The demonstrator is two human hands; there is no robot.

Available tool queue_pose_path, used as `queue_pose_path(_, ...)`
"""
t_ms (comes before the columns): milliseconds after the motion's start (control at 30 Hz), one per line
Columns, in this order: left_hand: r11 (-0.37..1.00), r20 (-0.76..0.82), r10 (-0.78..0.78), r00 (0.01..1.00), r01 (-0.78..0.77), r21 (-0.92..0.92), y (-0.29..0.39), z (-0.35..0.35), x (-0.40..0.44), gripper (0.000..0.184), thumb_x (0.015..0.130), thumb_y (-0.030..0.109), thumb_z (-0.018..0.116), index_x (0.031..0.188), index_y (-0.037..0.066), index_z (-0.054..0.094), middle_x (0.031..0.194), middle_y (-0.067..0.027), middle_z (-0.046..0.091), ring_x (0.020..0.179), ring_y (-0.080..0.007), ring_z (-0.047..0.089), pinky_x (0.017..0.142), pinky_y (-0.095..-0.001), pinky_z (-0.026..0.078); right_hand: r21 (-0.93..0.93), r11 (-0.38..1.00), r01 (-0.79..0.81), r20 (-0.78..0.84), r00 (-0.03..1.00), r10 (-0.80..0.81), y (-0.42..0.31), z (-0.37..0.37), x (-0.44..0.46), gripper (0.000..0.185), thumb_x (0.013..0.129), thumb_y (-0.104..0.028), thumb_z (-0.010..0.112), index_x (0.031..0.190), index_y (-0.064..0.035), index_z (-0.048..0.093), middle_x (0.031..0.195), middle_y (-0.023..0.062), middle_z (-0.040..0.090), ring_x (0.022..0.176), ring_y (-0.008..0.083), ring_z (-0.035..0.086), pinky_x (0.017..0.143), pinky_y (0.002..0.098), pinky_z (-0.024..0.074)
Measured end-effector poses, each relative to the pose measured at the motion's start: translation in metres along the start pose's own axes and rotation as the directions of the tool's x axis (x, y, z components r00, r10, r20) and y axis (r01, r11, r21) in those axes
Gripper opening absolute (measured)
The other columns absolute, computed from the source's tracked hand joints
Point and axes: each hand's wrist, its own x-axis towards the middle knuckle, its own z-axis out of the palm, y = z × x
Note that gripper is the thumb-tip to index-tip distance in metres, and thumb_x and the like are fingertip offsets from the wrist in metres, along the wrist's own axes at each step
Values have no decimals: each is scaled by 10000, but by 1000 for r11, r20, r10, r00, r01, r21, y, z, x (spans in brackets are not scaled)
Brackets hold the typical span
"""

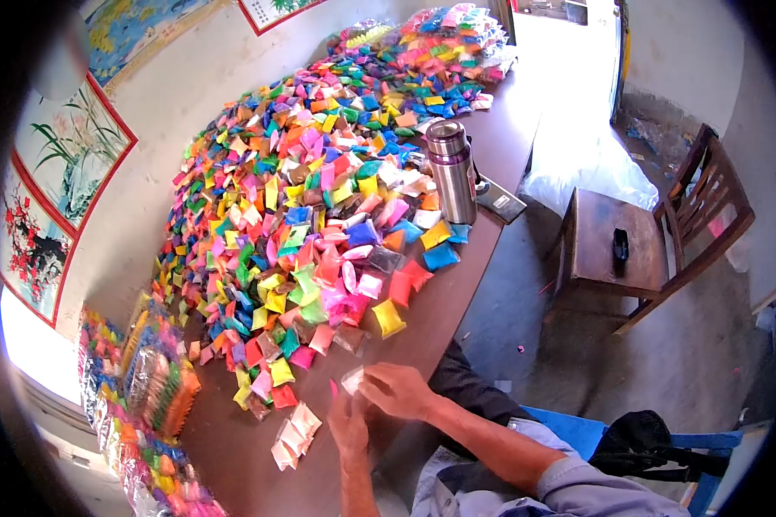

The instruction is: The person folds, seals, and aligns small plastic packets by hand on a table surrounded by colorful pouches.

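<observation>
Over the near part of the table, my right hand (397,389) pinches a small whitish packet (352,380) at its fingertips. My left hand (347,426) is closed just beside it, and a bright pink sliver (334,389), apparently the edge of a packet, sticks up from its fingers. Left of my hands lies a short overlapping row of pale pink packets (296,436). Ahead spreads a large heap of small packets (310,215) in many colours. A yellow packet (389,319) lies at the heap's near right edge.
A steel thermos (452,177) stands on the brown table (444,302), beside a flat dark box (501,202). Clear bags of packets (151,379) stand at the left; more bags (448,43) lie at the far end. A wooden chair (612,241) bears a small black object (621,245).
</observation>
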Motion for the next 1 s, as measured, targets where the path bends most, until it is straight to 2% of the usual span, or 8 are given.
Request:
queue_pose_path(100, 993, -9, -79, 997, 78, -86, 23, 8, -4, 270, 995, 171, 626, 1185, -11, 686, 993, -68, 722, 923, -149, 642, 801, -314, 521, 13, 999, 40, -21, 999, -40, 10, 5, -1, 251, 955, -277, 663, 1014, -34, 675, 919, 176, 688, 834, 387, 679, 716, 433, 546)
queue_pose_path(267, 990, 56, 11, 998, -18, 142, 5, -2, 1, 275, 988, 164, 629, 1187, -18, 682, 1001, -46, 707, 922, -131, 619, 807, -303, 513, 91, 996, -8, -44, 999, 12, 17, 8, -2, 244, 952, -261, 676, 1026, -29, 658, 908, 176, 675, 833, 394, 673, 704, 439, 534)
queue_pose_path(367, 983, 44, 20, 999, -27, 180, 9, 3, -1, 257, 986, 156, 633, 1162, -25, 679, 988, -37, 705, 911, -125, 615, 800, -306, 508, 118, 991, -60, -62, 996, 68, 8, 3, 1, 243, 957, -262, 670, 1025, -29, 656, 913, 182, 667, 841, 393, 671, 703, 444, 528)
queue_pose_path(467, 998, -15, -19, 1000, 20, 66, 4, 5, 1, 228, 981, 150, 641, 1118, -28, 681, 950, -31, 700, 884, -126, 608, 773, -314, 505, 79, 996, -43, -35, 998, 46, 9, 2, 1, 247, 959, -264, 667, 1028, -27, 652, 923, 189, 662, 853, 391, 671, 709, 444, 527)
queue_pose_path(600, 998, -30, 29, 999, -27, 63, 0, 2, 1, 214, 974, 152, 652, 1087, -27, 681, 918, -21, 685, 856, -131, 600, 755, -319, 503, 40, 999, -4, -42, 999, 5, 8, 2, 0, 254, 961, -268, 665, 1027, -24, 648, 931, 197, 661, 860, 390, 673, 713, 440, 526)
queue_pose_path(667, 997, 4, -62, 998, 62, 39, 8, 1, -2, 217, 971, 157, 651, 1087, -23, 682, 919, -25, 678, 858, -132, 600, 762, -318, 505, 44, 999, 18, -81, 997, -14, 14, 7, -1, 254, 964, -264, 666, 1041, -22, 651, 935, 193, 666, 861, 389, 674, 715, 438, 528)
queue_pose_path(767, 992, 16, 7, 1000, -9, 122, 4, 1, 0, 228, 966, 175, 659, 1078, -23, 682, 894, -31, 669, 841, -130, 598, 764, -317, 506, 68, 997, -42, -29, 999, 44, 12, 3, 0, 249, 965, -254, 673, 1062, -25, 659, 943, 182, 674, 860, 385, 677, 718, 434, 533)
queue_pose_path(1000, 994, -35, -37, 999, 40, 99, 6, 4, 0, 247, 965, 193, 661, 1082, -23, 687, 912, -55, 691, 861, -143, 619, 775, -321, 511, 85, 996, -5, -42, 999, 9, 11, 1, 2, 235, 953, -237, 692, 1042, -22, 661, 932, 167, 675, 845, 376, 678, 711, 422, 537)
